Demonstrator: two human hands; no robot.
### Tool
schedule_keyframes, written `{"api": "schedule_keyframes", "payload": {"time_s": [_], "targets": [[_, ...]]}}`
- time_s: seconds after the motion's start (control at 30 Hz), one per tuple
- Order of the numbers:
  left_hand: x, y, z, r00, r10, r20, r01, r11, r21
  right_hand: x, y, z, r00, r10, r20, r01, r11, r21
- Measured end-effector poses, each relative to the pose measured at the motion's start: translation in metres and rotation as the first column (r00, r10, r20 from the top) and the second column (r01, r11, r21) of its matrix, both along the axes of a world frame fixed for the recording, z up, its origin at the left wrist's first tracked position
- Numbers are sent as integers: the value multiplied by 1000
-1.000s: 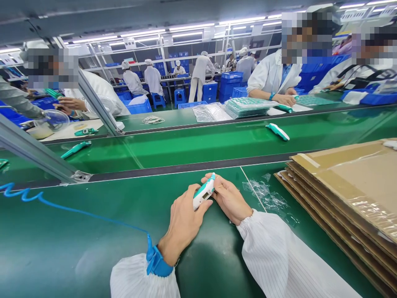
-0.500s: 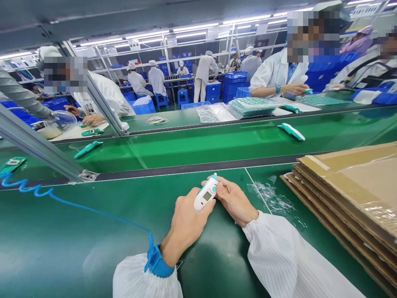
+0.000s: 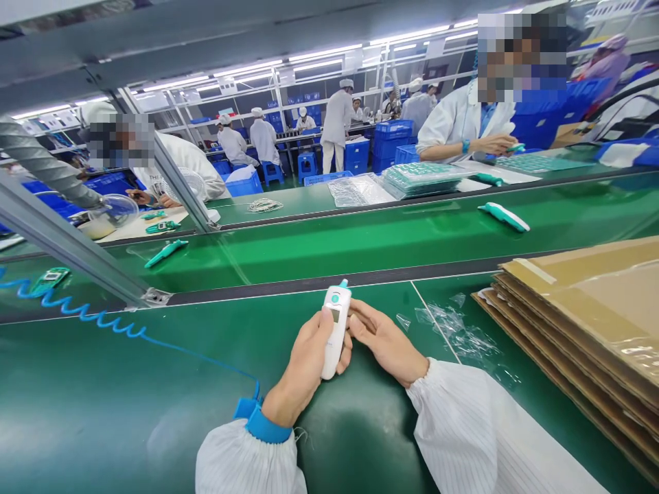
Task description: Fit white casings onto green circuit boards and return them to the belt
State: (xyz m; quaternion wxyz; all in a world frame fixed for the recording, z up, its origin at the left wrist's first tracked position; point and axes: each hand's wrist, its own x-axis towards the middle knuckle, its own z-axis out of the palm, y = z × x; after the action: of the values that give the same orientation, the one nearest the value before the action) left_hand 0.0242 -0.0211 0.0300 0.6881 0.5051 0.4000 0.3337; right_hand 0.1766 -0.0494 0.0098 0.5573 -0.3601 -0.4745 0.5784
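Note:
My left hand is wrapped round a white ear thermometer, with its thumb lying across part of the small grey display. The thermometer stands nearly upright over the green bench, its round teal button and teal probe tip at the top. A blue wrist strap sits on my left wrist, and a coiled blue cord runs from it to the left. My right hand is just right of the thermometer, thumb and fingers loosely bent and apart. Its fingertips are at the thermometer's side edge; whether they touch it is unclear.
Stacked flat cardboard fills the right side, beside crumpled clear plastic pieces. Across the bench runs a green conveyor belt carrying teal-and-white thermometers. A metal post slants at the left. Co-workers in white sit opposite.
My left hand has turned the thermometer more upright and shifted its thumb onto the display. My right thumb and fingers have come away from the button area. Items on the belt have moved right.

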Motion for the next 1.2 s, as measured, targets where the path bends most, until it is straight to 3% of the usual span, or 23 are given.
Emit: {"api": "schedule_keyframes", "payload": {"time_s": [0.1,0.27,0.43,0.53,0.6,0.7,0.83,0.93,1.07,1.13,1.2], "targets": [[0,1,-8,995,88,-40,-76,970,229,-5,-3,-1,994,106,29,-107,994,21],[-4,1,-17,886,297,-356,-51,826,561,-4,-7,-4,993,8,114,4,994,-109],[-11,6,-18,805,470,-361,-141,744,653,16,3,2,996,-85,37,92,946,-312],[-14,10,-20,804,497,-328,-183,731,658,31,40,9,974,-163,156,200,946,-257],[-15,11,-22,805,504,-313,-204,731,652,40,78,13,905,-259,337,321,937,-141],[-15,11,-24,808,505,-304,-217,735,643,55,136,18,708,-361,606,473,881,-27],[-15,11,-25,817,500,-289,-221,733,643,75,170,17,447,-370,815,541,837,83],[-15,10,-25,827,492,-274,-224,734,641,80,160,13,275,-358,892,531,830,169],[-14,9,-25,827,503,-252,-239,720,652,69,121,11,104,-411,906,460,827,323],[-13,9,-26,827,503,-251,-232,712,663,55,95,10,103,-415,904,361,863,354],[-13,9,-27,827,500,-256,-216,704,677,36,67,6,159,-377,912,191,918,346]]}}
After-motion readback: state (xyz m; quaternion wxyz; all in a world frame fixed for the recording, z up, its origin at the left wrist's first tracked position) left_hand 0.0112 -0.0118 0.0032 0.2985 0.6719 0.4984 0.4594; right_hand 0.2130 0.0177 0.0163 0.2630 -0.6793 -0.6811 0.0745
